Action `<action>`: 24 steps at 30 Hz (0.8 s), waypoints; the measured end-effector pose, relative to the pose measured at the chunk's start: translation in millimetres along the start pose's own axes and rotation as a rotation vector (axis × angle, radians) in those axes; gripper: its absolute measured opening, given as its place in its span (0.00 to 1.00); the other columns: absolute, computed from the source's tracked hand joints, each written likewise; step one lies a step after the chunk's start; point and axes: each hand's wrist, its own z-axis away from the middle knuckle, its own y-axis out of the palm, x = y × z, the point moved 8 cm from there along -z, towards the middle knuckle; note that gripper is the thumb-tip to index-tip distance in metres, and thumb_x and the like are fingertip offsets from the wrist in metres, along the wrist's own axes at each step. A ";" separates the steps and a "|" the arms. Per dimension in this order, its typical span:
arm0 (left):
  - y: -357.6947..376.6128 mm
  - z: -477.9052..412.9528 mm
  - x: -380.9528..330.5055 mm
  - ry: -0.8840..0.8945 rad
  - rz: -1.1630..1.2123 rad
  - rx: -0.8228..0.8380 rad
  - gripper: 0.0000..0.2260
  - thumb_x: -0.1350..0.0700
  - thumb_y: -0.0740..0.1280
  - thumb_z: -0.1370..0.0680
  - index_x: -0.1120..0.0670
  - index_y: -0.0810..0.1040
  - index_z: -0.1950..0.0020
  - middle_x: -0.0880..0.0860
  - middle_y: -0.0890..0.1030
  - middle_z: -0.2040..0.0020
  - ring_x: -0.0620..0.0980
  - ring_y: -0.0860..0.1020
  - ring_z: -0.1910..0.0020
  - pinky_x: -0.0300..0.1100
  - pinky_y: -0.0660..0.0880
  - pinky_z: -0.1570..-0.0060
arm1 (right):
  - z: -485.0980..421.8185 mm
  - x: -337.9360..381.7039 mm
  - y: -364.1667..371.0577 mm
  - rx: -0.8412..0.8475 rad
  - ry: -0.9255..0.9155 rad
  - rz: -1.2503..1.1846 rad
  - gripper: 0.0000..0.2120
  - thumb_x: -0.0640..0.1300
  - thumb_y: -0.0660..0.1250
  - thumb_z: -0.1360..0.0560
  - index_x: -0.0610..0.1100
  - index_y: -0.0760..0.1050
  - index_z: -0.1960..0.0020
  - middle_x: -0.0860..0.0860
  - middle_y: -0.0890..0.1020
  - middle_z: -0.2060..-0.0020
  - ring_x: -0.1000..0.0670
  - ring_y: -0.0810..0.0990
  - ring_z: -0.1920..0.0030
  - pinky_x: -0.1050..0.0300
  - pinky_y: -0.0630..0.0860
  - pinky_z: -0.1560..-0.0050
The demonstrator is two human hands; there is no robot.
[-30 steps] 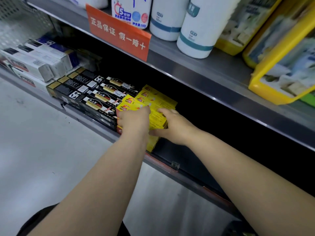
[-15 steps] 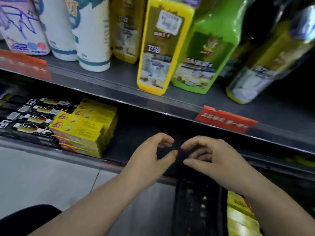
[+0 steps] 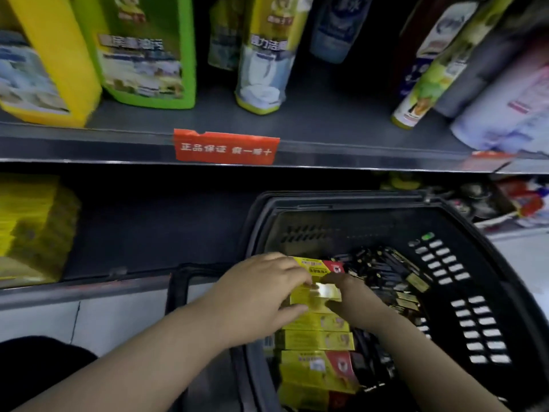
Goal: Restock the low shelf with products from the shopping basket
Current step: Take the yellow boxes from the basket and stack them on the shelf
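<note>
Plainly curled, the fingers [image 3: 292, 270] of the left hand [image 3: 261, 295] clamp over the topmost yellow boxes [image 3: 315, 322], with the thumb on their near edge. The right hand [image 3: 356, 301] rests its thumb on the same boxes' other end; its fingers are hidden, so I cannot tell whether they close. These boxes lie in a row along the left side of the basket [image 3: 341, 199], with black boxes [image 3: 386, 275] heaped in its middle. Left of the basket runs the low shelf [image 3: 148, 233], and a yellow stack [image 3: 29, 233] sits further left. Lifting several together risks loose ones slipping out, or an end catching the basket's rim.
</note>
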 end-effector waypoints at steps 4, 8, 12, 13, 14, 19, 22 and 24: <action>16.2 -9.4 -2.3 -0.047 -0.064 0.101 0.18 0.42 0.58 0.21 0.44 0.67 0.33 0.42 0.72 0.36 0.43 0.68 0.38 0.39 0.65 0.41 | -14.6 -14.1 28.8 0.005 -0.007 0.025 0.30 0.50 0.66 0.25 0.47 0.58 0.27 0.48 0.66 0.31 0.46 0.65 0.32 0.54 0.64 0.34; 25.4 -14.5 -1.8 -0.076 -0.179 0.136 0.18 0.42 0.58 0.21 0.46 0.67 0.33 0.44 0.73 0.36 0.47 0.70 0.37 0.43 0.64 0.38 | -24.3 -14.7 29.8 -0.042 -0.045 0.200 0.31 0.57 0.65 0.26 0.53 0.57 0.27 0.47 0.64 0.32 0.43 0.63 0.32 0.49 0.60 0.32; 32.6 -15.0 -0.3 -0.086 -0.289 0.141 0.18 0.43 0.58 0.22 0.48 0.69 0.35 0.46 0.74 0.38 0.48 0.71 0.38 0.43 0.62 0.38 | -26.6 -12.1 35.6 -0.041 -0.111 0.066 0.29 0.52 0.70 0.28 0.51 0.63 0.31 0.49 0.69 0.35 0.45 0.66 0.35 0.51 0.66 0.35; 34.5 -14.8 -0.1 -0.088 -0.313 0.147 0.18 0.43 0.58 0.22 0.48 0.69 0.35 0.46 0.74 0.38 0.48 0.71 0.38 0.43 0.61 0.38 | -27.2 -11.2 37.1 -0.035 -0.119 0.038 0.29 0.50 0.71 0.29 0.49 0.63 0.32 0.49 0.71 0.36 0.45 0.68 0.36 0.51 0.67 0.38; 36.0 -14.5 -0.1 -0.090 -0.329 0.154 0.18 0.42 0.58 0.22 0.49 0.69 0.35 0.46 0.74 0.38 0.48 0.72 0.39 0.43 0.62 0.39 | -27.8 -10.6 37.1 -0.037 -0.116 0.021 0.28 0.49 0.72 0.29 0.48 0.64 0.34 0.48 0.74 0.37 0.45 0.70 0.38 0.51 0.70 0.41; 35.8 -15.0 -0.7 -0.120 -0.288 0.162 0.17 0.43 0.55 0.20 0.49 0.72 0.37 0.46 0.76 0.40 0.48 0.73 0.41 0.41 0.63 0.40 | -20.9 -2.0 10.8 -0.136 -0.153 0.091 0.24 0.49 0.71 0.29 0.51 0.67 0.35 0.51 0.80 0.44 0.48 0.78 0.46 0.56 0.75 0.53; 32.0 -17.3 -1.4 -0.163 -0.204 0.134 0.19 0.43 0.52 0.20 0.50 0.70 0.35 0.47 0.76 0.39 0.48 0.73 0.40 0.42 0.68 0.42 | -0.2 3.7 -21.1 -0.225 -0.140 -0.083 0.19 0.51 0.70 0.28 0.50 0.73 0.39 0.52 0.82 0.49 0.49 0.81 0.51 0.56 0.77 0.54; 32.3 -18.9 -0.4 -0.213 -0.172 0.143 0.25 0.39 0.49 0.20 0.53 0.64 0.29 0.50 0.73 0.34 0.49 0.72 0.37 0.44 0.70 0.40 | 19.4 9.2 -48.0 -0.289 -0.117 -0.450 0.13 0.53 0.71 0.29 0.48 0.77 0.48 0.53 0.84 0.56 0.50 0.82 0.56 0.52 0.79 0.54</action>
